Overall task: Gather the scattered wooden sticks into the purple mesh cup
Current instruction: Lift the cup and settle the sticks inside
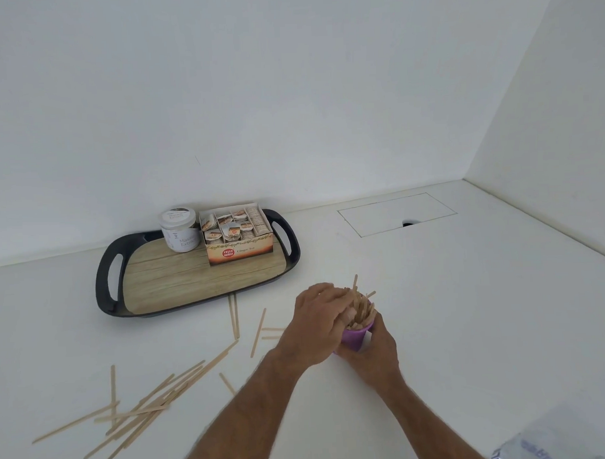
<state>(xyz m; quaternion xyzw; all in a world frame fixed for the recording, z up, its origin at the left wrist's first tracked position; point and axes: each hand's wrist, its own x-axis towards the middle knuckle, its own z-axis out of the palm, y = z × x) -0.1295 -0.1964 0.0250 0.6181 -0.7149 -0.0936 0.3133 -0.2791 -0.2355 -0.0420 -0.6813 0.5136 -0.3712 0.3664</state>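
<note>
The purple mesh cup [357,335] stands on the white counter, right of centre, packed with upright wooden sticks [360,304]. My right hand [373,347] wraps around the cup's near and right side. My left hand [316,326] is at the cup's rim, fingers closed on the bundle of sticks inside it. Several loose wooden sticks [156,404] lie scattered in a pile at the lower left. A few more sticks [258,332] lie just left of my left hand, between it and the tray.
A black-rimmed tray with a wood-look base [179,271] sits at the back left, holding a white jar [177,228] and an open ginger tea box [237,233]. A flat hatch with a finger hole [396,214] lies in the counter at back right. Walls close the back and right.
</note>
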